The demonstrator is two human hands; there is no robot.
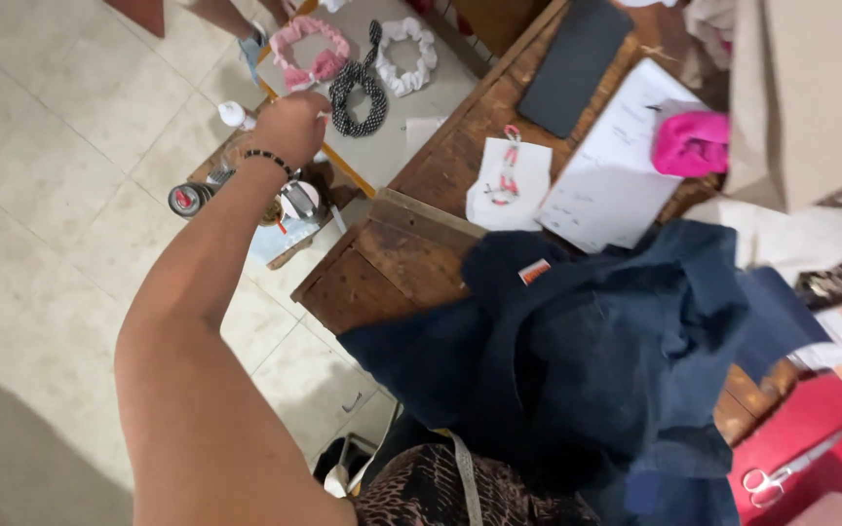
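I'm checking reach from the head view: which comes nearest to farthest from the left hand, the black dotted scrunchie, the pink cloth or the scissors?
From the left hand:
1. Black dotted scrunchie, just right of the hand.
2. Pink cloth, far right on the desk.
3. Scissors, bottom right on the red surface.

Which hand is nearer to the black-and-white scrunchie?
The left hand: it reaches out just left of the black-and-white scrunchie, close beside it. The right hand is out of view.
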